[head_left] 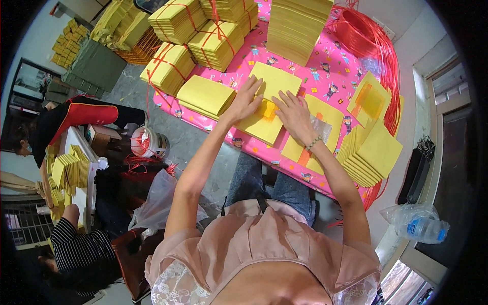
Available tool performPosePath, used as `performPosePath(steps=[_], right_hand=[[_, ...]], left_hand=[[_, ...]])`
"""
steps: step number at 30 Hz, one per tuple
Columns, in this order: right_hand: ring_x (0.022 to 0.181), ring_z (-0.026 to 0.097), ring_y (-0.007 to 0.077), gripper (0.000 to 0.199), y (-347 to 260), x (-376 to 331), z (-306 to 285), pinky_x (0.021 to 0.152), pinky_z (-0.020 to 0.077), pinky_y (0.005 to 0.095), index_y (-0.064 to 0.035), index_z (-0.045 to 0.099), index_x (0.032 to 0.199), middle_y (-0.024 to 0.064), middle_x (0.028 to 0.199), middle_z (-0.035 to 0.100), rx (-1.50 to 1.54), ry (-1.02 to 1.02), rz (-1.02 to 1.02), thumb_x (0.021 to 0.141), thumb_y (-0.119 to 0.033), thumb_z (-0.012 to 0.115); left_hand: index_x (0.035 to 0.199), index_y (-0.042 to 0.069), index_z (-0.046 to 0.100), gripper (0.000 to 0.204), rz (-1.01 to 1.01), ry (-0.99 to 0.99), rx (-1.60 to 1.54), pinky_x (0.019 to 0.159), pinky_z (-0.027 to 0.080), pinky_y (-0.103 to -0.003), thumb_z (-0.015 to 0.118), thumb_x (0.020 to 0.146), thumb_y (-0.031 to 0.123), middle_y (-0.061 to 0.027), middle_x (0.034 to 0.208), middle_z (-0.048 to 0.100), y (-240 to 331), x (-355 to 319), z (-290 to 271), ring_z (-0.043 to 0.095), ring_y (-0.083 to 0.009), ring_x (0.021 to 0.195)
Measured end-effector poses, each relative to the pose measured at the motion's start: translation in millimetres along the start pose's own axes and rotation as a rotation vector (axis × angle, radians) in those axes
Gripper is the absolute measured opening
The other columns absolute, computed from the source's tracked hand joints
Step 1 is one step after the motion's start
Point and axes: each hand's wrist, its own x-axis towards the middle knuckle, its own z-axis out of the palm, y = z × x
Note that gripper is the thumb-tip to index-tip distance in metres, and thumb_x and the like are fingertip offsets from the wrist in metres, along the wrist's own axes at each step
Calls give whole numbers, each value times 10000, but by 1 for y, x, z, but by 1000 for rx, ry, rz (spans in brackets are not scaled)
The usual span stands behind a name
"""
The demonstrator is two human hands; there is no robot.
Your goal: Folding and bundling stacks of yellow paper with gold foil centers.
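Observation:
My left hand (247,99) lies flat with fingers stretched on the left side of a stack of yellow paper sheets (277,76). My right hand (295,114), with a beaded bracelet at the wrist, rests spread on the same stack's right edge. Between the hands an orange-gold patch (268,110) shows on the top sheet. Left of the stack is a folded yellow paper pile (206,95). Partly under my right forearm lies another yellow sheet (325,109) with an orange strip and a clear plastic piece. Farther right are a fanned yellow pile (375,150) and a sheet with an orange square (368,99).
Yellow bundles (213,43) tied with red string and a tall yellow stack (297,30) stand at the back of the pink table (330,76). Red plastic twine (358,33) hangs at the right. A bucket (147,142) and two people (84,239) are to the left.

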Motion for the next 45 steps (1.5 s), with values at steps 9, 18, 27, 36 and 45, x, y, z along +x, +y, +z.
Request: performPosePath(steps=[9, 18, 27, 36, 45], right_hand=[[839, 650, 257, 207, 13, 16, 3, 797, 519, 395, -41, 664, 1017, 83, 947, 666, 112, 370, -135, 844, -154, 671], [887, 654, 243, 236, -9, 15, -8, 890, 494, 412, -40, 662, 1049, 75, 963, 677, 75, 406, -202, 854, -172, 673], [883, 628, 292, 288, -30, 1, -19, 826, 483, 404, -25, 636, 1107, 119, 953, 655, 220, 373, -144, 855, -160, 668], [903, 625, 295, 229, -30, -12, -3, 824, 479, 405, -22, 655, 1047, 114, 935, 653, 253, 298, -142, 843, -126, 664], [926, 625, 286, 160, -39, -23, -7, 843, 486, 402, -20, 683, 938, 113, 956, 650, 271, 277, -194, 824, -132, 685]], left_hand=[[1254, -84, 364, 559, -392, 454, -163, 832, 502, -427, 666, 865, 181, -238, 1025, 568, 36, -5, 19, 606, -351, 966], [1405, 2, 167, 756, -335, 671, -465, 654, 534, -341, 636, 815, 58, -269, 1281, 498, 38, 9, 29, 649, -230, 698], [1413, 20, 185, 762, -592, 729, -581, 626, 590, -307, 671, 826, 14, -186, 1081, 561, -4, -68, -101, 649, -208, 809], [1403, -24, 165, 804, -702, 678, -578, 603, 575, -317, 686, 791, -2, -195, 1054, 584, -37, -92, -106, 649, -213, 817], [1394, -29, 258, 788, -583, 736, -214, 541, 470, -260, 731, 771, 61, -161, 1036, 591, -96, -104, -79, 584, -153, 706]])
